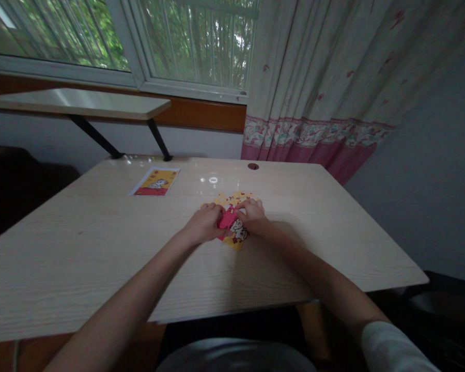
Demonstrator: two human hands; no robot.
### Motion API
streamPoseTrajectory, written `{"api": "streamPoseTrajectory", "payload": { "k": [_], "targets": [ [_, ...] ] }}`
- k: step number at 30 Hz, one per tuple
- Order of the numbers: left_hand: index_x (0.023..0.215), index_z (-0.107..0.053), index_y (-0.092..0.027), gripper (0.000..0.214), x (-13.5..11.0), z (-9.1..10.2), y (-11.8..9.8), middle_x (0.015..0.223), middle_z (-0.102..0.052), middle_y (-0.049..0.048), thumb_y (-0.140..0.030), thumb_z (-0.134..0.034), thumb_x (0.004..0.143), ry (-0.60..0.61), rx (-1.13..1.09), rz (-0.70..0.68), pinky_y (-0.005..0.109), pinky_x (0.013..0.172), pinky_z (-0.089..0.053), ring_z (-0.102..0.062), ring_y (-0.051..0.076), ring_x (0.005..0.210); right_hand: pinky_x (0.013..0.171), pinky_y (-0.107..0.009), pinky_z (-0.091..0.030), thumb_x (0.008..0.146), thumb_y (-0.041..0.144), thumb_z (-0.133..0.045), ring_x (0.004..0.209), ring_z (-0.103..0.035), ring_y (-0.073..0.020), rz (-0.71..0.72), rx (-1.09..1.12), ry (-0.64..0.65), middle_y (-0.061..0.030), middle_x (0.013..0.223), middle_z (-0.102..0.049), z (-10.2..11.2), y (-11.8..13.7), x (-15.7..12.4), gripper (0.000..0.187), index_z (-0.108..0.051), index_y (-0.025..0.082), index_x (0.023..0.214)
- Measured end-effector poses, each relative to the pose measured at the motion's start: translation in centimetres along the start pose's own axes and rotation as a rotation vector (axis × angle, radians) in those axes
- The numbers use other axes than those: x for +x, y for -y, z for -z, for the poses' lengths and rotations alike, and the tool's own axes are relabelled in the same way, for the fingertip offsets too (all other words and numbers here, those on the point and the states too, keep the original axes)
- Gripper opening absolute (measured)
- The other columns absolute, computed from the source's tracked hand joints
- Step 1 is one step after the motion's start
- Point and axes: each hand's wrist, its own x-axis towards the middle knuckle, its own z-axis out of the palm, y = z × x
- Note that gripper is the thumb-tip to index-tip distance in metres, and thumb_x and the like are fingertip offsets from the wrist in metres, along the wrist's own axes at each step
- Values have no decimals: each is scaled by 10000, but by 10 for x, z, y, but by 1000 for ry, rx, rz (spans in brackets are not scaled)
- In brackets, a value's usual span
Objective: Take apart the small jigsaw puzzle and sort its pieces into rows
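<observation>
My left hand (206, 223) has its thumb and fingers closed on the left side of a red section of joined jigsaw puzzle pieces (227, 218). At the upper right of that red section, my right hand (251, 214) is bent in a pinch; the exact piece under its fingertips is partly hidden. Between and below the hands lies a puzzle section with a white cartoon animal (239, 231) and yellow edges. Several loose yellow and red puzzle pieces (232, 197) spread just beyond my fingers, partly covered by them.
A printed picture sheet (157, 182) with a white animal on yellow and red lies at the desk's back left. The pale wooden desk (101, 258) carries a raised shelf (77, 103) on black supports. A round cable hole (253, 166) sits near the back edge, before the curtain (313, 103).
</observation>
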Motion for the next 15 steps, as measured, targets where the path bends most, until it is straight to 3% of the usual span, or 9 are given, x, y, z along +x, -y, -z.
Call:
{"api": "streamPoseTrajectory", "payload": {
  "k": [4, 10, 15],
  "targets": [
    [940, -603, -169, 577, -1, -1, 1, 903, -571, 106, -538, -727, 513, -19, -12, -4, 385, 777, -369, -494, 300, 866, 888, -373, -328, 810, 311, -524, 1015, -462, -218, 0, 113, -38, -69, 1009, -601, 2, 1, 1, 179, -611, 189, 908],
    [952, -590, -158, 532, 0, 3, -4, 895, -563, 96, -482, -719, 551, 26, -4, -8, 382, 790, -372, -502, 286, 875, 754, -292, -442, 784, 237, -548, 777, -578, -148, 116, 423, 40, -2, 817, -632, -2, -6, 2, 204, -540, 196, 985],
    [927, -557, -157, 428, 3, -1, -2, 824, -595, 49, -365, -711, 586, -27, -285, 25, 336, 704, -416, -538, 207, 751, 832, -304, -461, 773, 257, -575, 887, -604, -161, 91, 602, -61, -47, 983, -654, -6, -14, 8, 238, -583, 194, 1002]
  ]
}}
